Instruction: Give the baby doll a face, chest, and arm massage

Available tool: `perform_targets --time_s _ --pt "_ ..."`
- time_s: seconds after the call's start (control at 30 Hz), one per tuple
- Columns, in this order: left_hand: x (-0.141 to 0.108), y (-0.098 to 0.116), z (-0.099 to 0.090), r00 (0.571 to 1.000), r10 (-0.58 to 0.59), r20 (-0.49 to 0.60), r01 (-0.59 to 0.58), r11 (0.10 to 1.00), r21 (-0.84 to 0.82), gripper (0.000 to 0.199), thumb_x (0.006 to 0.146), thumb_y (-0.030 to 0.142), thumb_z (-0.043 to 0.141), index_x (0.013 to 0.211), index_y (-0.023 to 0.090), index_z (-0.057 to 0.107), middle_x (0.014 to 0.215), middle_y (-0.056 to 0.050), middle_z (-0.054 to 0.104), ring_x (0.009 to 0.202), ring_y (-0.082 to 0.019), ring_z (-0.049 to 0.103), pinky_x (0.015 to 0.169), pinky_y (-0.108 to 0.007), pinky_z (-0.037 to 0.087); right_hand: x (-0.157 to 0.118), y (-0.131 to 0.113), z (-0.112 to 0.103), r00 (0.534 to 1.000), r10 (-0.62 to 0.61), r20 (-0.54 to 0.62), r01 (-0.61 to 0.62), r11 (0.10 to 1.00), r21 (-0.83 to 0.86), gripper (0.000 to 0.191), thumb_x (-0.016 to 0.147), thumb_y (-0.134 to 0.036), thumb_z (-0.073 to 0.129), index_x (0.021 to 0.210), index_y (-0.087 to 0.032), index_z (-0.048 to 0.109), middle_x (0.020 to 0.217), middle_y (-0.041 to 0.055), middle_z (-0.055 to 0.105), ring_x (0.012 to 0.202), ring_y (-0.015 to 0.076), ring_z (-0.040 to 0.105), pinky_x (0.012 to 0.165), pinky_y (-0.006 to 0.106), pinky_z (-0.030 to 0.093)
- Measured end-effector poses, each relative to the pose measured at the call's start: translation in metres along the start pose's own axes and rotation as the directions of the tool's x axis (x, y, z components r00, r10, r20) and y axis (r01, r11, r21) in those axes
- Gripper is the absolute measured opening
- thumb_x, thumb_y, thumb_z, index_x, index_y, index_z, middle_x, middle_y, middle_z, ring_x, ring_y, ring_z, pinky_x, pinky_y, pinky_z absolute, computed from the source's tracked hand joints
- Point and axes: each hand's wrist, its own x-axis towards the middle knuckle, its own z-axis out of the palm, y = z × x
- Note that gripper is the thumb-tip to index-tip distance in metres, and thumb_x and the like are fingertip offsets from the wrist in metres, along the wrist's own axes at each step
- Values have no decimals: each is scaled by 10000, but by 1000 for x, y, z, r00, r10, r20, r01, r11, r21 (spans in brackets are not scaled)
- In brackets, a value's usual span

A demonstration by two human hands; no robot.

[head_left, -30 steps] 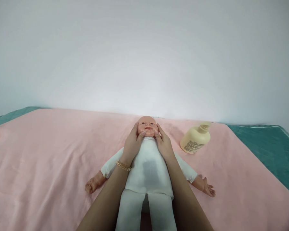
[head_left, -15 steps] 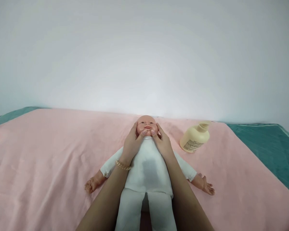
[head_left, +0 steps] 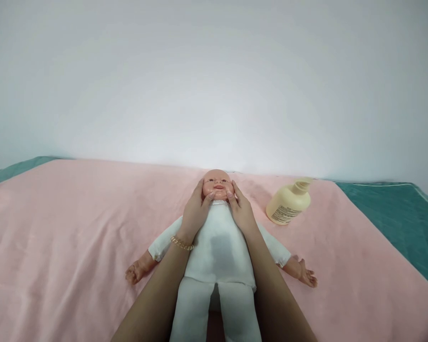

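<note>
A baby doll (head_left: 219, 247) in a white cloth suit lies on its back on a pink blanket (head_left: 74, 228), head away from me and arms spread. My left hand (head_left: 195, 213), with a gold bracelet at the wrist, cups the left side of the doll's head, its thumb on the chin. My right hand (head_left: 241, 211) cups the other side of the head, thumb also at the chin. Both forearms run along the doll's torso.
A cream pump bottle (head_left: 288, 204) lies on its side on the blanket, to the right of the doll's head. A teal cover (head_left: 395, 223) shows beyond the blanket at right and far left. A plain white wall rises behind.
My thumbs have shifted slightly along the doll's chin and jaw. The hands stay on the head and the doll has not moved.
</note>
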Motion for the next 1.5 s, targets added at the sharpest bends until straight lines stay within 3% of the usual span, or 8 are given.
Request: perform_targets --time_s 0.17,0.37,0.6,0.77,1.07,1.3,1.5 --pt "-2 2 0 1000 20 3 -20 1000 20 654 938 522 351 1496 193 258 1546 -81 335 1429 -215 301 1173 -377 237 0 -1 0 1000 1 -15 -1 1000 15 662 957 -592 324 1446 -154 411 1419 92 492 1341 227 421 1114 401 356" --pt "-2 2 -1 1000 8 -14 -8 1000 12 638 953 540 267 1480 183 302 1537 -86 352 1425 -209 311 1168 -374 250 0 0 1 999 18 -27 -17 999 31 656 959 -606 315 1436 -170 429 1434 81 476 1327 228 441 1083 395 401" --pt "3 -5 1 1000 -19 3 19 999 -30 805 804 566 605 1479 253 296 1490 -89 430 1323 -271 465 1055 -396 416 -1 0 1 998 63 21 -63 997 48 775 846 -583 599 1480 -214 345 1401 77 516 1239 275 533 1039 430 440" --pt "4 -9 3 1000 -24 3 24 999 -33 837 774 518 661 1479 260 292 1477 -87 448 1309 -279 478 1037 -402 437 -1 1 1 999 46 26 -47 997 58 742 855 -528 606 1479 -225 344 1418 67 499 1258 266 515 1053 420 424" --pt "-2 3 -1 1000 2 -4 -2 1000 21 661 916 507 429 1487 204 288 1530 -77 365 1404 -236 347 1161 -414 268 -1 0 0 1000 -16 3 16 1000 -6 643 956 -535 368 1462 -138 380 1441 103 463 1347 247 411 1125 419 333" --pt "-2 4 -1 1000 7 -30 -7 1000 18 641 959 531 255 1470 152 327 1524 -96 373 1410 -212 338 1160 -367 268 0 2 1 1000 -26 -15 26 1000 15 625 983 -525 286 1454 -127 390 1445 102 459 1343 218 418 1118 387 349" --pt "-1 3 -1 1000 -23 -14 23 1000 13 708 874 558 493 1477 238 309 1500 -64 419 1364 -256 411 1115 -413 341 -1 -3 1 999 47 8 -47 999 17 746 869 -590 546 1470 -185 369 1411 96 502 1263 283 508 1058 436 417"
